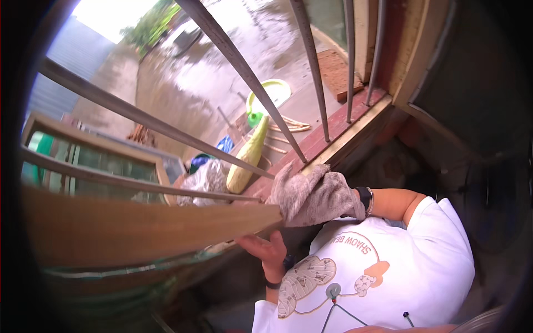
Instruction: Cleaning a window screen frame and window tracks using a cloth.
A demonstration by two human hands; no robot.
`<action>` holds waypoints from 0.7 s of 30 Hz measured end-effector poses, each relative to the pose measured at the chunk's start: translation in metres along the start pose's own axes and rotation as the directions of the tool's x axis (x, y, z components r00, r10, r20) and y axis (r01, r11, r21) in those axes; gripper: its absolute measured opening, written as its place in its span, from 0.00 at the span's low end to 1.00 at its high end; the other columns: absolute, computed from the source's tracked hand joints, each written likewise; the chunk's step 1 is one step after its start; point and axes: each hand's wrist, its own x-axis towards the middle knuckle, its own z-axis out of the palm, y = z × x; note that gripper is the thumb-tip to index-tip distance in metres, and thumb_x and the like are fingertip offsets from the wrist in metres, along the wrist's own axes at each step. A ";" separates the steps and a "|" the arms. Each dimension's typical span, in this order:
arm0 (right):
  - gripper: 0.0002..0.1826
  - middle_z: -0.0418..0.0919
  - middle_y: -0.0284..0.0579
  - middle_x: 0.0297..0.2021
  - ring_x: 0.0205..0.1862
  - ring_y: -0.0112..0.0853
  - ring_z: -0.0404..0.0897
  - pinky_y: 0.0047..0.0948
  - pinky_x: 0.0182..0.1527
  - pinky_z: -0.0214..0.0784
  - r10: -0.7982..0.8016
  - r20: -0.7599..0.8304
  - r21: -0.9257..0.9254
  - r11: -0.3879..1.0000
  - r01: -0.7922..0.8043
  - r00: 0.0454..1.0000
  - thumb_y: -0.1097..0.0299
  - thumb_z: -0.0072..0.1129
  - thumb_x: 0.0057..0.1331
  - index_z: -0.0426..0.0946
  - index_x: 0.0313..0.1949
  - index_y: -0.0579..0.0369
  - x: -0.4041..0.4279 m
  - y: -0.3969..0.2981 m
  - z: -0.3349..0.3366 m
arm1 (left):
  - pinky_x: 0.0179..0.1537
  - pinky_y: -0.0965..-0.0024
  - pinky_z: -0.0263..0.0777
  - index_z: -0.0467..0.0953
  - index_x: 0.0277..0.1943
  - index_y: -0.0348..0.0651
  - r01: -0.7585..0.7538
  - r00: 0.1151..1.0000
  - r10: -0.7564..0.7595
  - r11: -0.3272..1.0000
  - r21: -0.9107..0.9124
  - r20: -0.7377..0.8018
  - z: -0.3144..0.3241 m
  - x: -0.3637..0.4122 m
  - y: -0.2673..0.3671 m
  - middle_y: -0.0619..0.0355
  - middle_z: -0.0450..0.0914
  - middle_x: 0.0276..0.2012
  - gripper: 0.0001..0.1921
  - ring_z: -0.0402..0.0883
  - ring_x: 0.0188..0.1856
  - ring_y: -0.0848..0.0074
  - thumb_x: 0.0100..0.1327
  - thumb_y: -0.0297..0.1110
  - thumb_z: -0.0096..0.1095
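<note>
My right hand, hidden under a grey-pink cloth [314, 195], presses the rag onto the corner of a red-painted wooden windowsill [308, 152]. The cloth bunches around the fingers and lies by the foot of a metal window bar [245, 73]. Below it, my left hand [264, 249] has its thumb and fingers apart. It is beside the lower edge of a wooden window frame [158, 229]; whether it touches the wood I cannot tell. Just beyond the bars lies a long pale-green gourd [247, 160].
Outside, near the gourd, are a crumpled plastic bag [208, 179], thin pale sticks or pods [291, 125], a round yellow-green-rimmed object [272, 93] and a brick [337, 75]. A glazed window sash [116, 162] stands outward at left. Several bars cross the opening.
</note>
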 end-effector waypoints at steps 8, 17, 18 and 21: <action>0.10 0.75 0.48 0.29 0.31 0.34 0.77 0.32 0.36 0.72 -0.216 0.076 0.951 0.308 -0.006 0.973 0.70 0.50 0.60 0.74 0.38 0.64 -0.039 -0.005 0.021 | 0.45 0.65 0.64 0.59 0.53 0.35 0.150 0.987 -0.131 0.953 0.263 -0.088 -0.017 -0.052 0.086 0.55 0.63 0.40 0.45 0.67 0.40 0.71 0.48 0.66 0.70; 0.12 0.77 0.49 0.31 0.34 0.32 0.78 0.30 0.38 0.72 -0.529 0.131 0.979 -0.062 -0.192 0.838 0.70 0.50 0.61 0.75 0.41 0.65 -0.004 -0.044 0.031 | 0.50 0.65 0.67 0.59 0.58 0.26 0.412 0.815 -0.116 0.805 0.427 -0.568 -0.087 -0.132 0.195 0.44 0.71 0.47 0.33 0.73 0.44 0.65 0.63 0.51 0.49; 0.12 0.77 0.49 0.31 0.34 0.33 0.78 0.30 0.38 0.72 -0.531 0.129 0.980 -0.061 -0.190 0.838 0.70 0.50 0.61 0.75 0.41 0.65 0.002 -0.048 0.031 | 0.53 0.63 0.67 0.57 0.62 0.25 0.456 0.757 -0.090 0.783 0.423 -0.647 -0.096 -0.146 0.202 0.42 0.71 0.51 0.29 0.73 0.46 0.63 0.69 0.45 0.39; 0.12 0.77 0.49 0.31 0.34 0.33 0.78 0.30 0.38 0.72 -0.409 0.215 0.977 0.101 -0.190 0.887 0.70 0.50 0.61 0.75 0.41 0.65 0.014 -0.038 0.043 | 0.55 0.59 0.68 0.56 0.62 0.24 0.466 0.397 -0.002 0.862 0.199 -0.918 -0.113 -0.143 0.196 0.40 0.72 0.51 0.27 0.74 0.49 0.61 0.74 0.44 0.34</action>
